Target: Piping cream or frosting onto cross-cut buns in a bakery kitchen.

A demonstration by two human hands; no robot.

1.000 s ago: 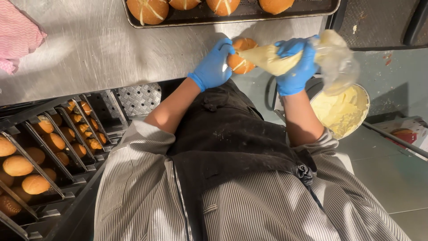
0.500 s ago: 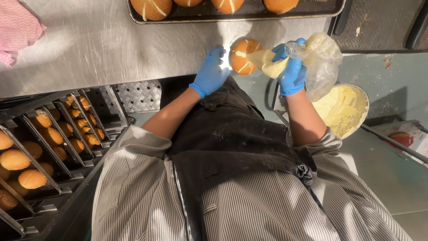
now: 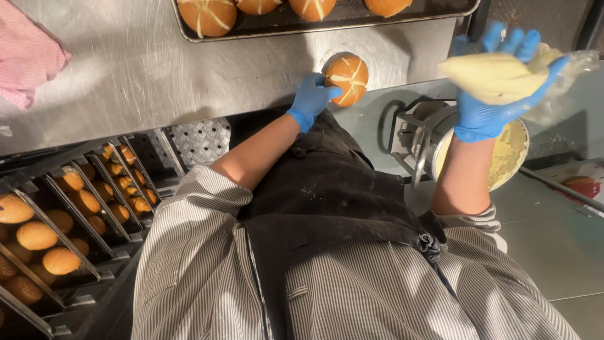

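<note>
My left hand (image 3: 311, 99), in a blue glove, grips a round golden bun (image 3: 347, 77) with a cream cross on top, resting it on the steel worktop (image 3: 126, 69). My right hand (image 3: 497, 94), also gloved in blue, holds a clear piping bag (image 3: 503, 74) full of pale yellow cream, raised to the right, well apart from the bun. A dark baking tray (image 3: 277, 26) with several similar filled buns lies at the far edge of the worktop.
A metal bowl (image 3: 503, 157) of yellow cream sits low on the right, under the piping bag. A rack (image 3: 69, 220) with several trays of plain buns stands at the left. A pink cloth (image 3: 31, 56) lies on the worktop's left end.
The piping bag has come away from the bun and swung right and up. My left hand has set the bun down on the worktop, still holding it.
</note>
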